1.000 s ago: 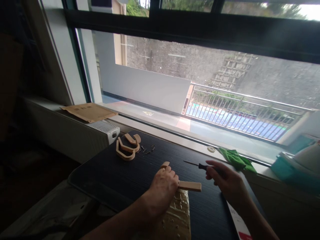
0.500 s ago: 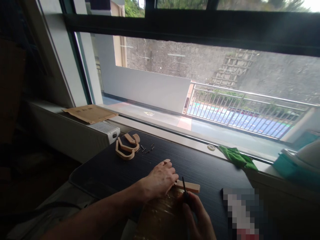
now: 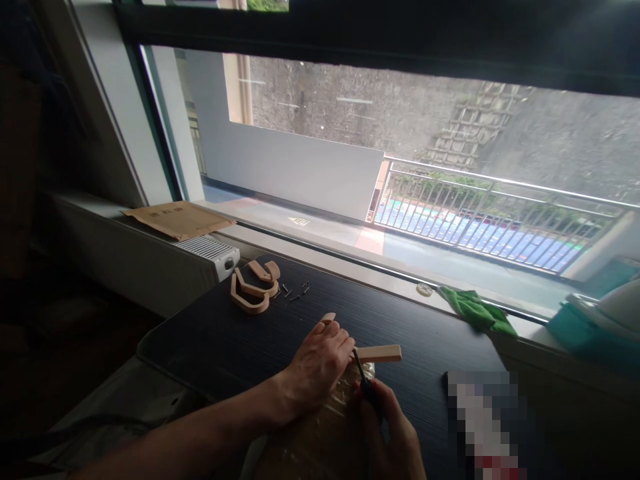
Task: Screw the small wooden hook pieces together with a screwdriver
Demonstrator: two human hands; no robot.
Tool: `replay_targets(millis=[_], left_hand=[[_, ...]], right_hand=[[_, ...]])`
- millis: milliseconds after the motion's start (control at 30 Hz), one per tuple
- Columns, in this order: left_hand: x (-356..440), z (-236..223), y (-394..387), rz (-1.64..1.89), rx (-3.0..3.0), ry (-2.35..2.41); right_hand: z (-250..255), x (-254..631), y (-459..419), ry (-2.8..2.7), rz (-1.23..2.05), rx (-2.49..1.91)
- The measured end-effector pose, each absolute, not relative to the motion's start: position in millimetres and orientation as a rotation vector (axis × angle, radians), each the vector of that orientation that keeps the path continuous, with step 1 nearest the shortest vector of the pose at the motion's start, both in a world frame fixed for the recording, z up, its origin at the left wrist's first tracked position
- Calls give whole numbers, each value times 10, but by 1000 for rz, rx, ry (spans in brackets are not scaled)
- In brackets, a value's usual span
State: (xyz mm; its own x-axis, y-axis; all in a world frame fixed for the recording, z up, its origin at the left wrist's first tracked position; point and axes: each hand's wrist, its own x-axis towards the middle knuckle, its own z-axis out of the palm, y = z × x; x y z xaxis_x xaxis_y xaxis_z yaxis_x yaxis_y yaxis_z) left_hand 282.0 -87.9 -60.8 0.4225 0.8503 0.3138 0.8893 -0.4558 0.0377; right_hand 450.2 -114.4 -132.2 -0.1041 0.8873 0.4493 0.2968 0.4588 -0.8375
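My left hand (image 3: 323,357) is closed around a wooden hook (image 3: 381,353). Its straight end sticks out to the right and a curved tip shows above my knuckles. The hook rests at the far end of a brown block wrapped in shiny clear tape (image 3: 315,440). In my right hand (image 3: 393,430) is a screwdriver (image 3: 361,368), its dark handle gripped and its thin shaft slanting up and left. The screwdriver's tip meets the hook beside my left fingers; whether a screw sits there is hidden.
More bent wooden hooks (image 3: 253,293) lie on the dark table (image 3: 200,347), with several small screws (image 3: 295,291) beside them. On the windowsill are a green cloth (image 3: 475,310) and a roll of tape (image 3: 425,289). A brown envelope (image 3: 180,219) lies atop the white heater (image 3: 225,261). A blurred-out object (image 3: 485,420) sits right.
The screwdriver has tilted to the left, and its tip has come against the hook near my left fingers. The hook's straight end has turned slightly upward. The view has shifted a little.
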Motion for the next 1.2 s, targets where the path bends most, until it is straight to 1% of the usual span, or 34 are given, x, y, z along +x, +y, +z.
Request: replay_targets(millis=[67,267,433,567,733,900,1033,1133,1200], left_hand=[[2804,-586,-883,-412,-2525,-1566],[2913,-440,-769,-14,-2594,-1523],[2940,-379,-700,33,-2662,-1476],[2864,-444,-780,-81,-2632,-1527],[2839,-508,-873,-325,-2525,-1731],[2648,-172,-733,-660,-2298,-1990],[2479,29,-741,-778,-2447,-1993],[2411,-27,-845,-873,-2537,-2016],[2374,-113,-904,-926,-2573,-2042]], right_hand=[[-1367,4491,-1140,-1596,713,-1050],[-1442,4457,-1150,-1574,675,-1052],[-1395,4425,-1191,-1552,642,-1108],[-1374,4400,-1196,-1547,627,-1123],[-1334,4394,-1204,-1553,629,-1134],[-1304,4383,-1254,-1573,686,-1128],[-1238,4442,-1221,-1525,808,-1124],[-1121,4571,-1069,-1511,916,-1154],[-1022,4647,-924,-1541,913,-1235]])
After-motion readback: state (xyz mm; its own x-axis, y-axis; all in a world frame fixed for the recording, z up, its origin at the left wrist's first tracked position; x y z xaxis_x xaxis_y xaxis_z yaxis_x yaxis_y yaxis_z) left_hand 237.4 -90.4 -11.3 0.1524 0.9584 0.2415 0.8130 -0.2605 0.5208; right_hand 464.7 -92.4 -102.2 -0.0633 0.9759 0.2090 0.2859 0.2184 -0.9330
